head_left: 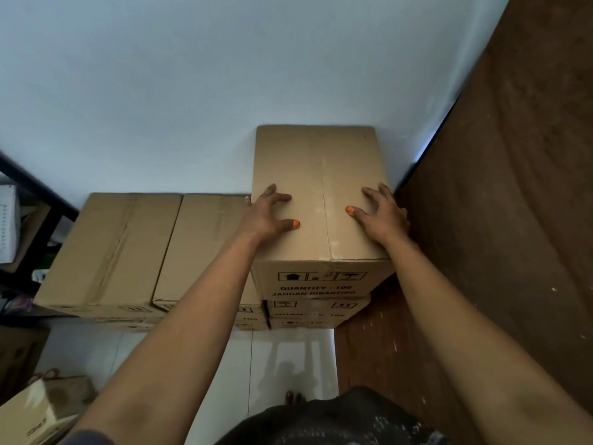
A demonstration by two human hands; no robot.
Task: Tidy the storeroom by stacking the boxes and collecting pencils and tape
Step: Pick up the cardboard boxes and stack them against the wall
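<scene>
Both bare forearms reach out, left hand (268, 213) and right hand (380, 213) pressing spread, holding nothing, on the top plain brown cardboard box (321, 175) of a stack.

The top box (321, 187) and the lower boxes (112, 252) are matt brown cardboard, creased, with tape strips along the seams. The floor (288, 364) is glossy pale tile; the wall (224, 75) is smooth matt paint. The door (513, 220) is rough brown wood.
</scene>
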